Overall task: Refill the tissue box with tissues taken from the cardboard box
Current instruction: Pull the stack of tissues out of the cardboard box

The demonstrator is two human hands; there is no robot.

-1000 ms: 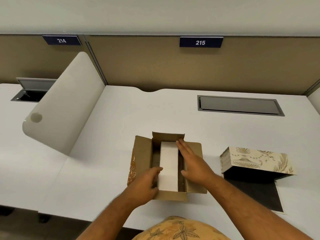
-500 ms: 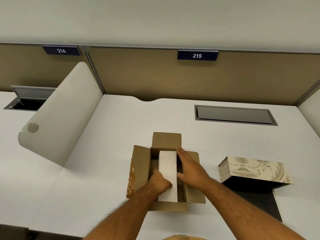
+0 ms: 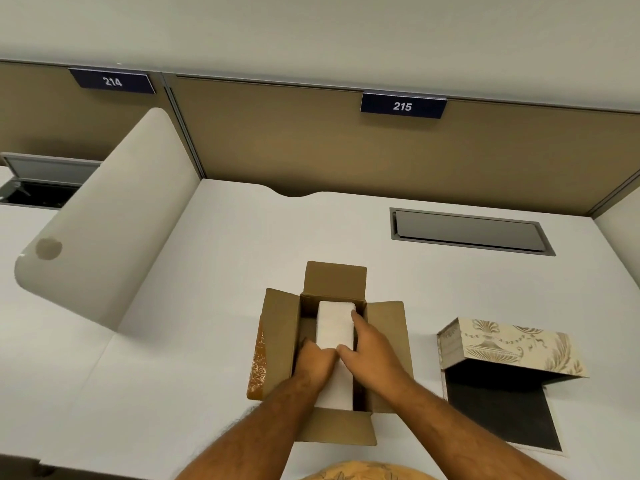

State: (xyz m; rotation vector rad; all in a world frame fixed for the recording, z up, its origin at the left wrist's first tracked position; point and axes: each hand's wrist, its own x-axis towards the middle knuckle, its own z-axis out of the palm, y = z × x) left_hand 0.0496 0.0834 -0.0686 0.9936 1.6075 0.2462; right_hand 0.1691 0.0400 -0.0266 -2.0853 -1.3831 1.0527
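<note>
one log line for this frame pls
phase: grasping | left hand: on white tissue stack | right hand: on stack | brown cardboard box: open | patterned tissue box: open, right

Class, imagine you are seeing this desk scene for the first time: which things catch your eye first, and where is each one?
First, the open cardboard box at the desk's near middle, where the left hand and right hand close around a white stack of tissues standing inside it. To its right the ornate cream tissue box rests tipped up, its dark inside showing. Behind, on the brown partition, hangs the blue sign 215.
</note>
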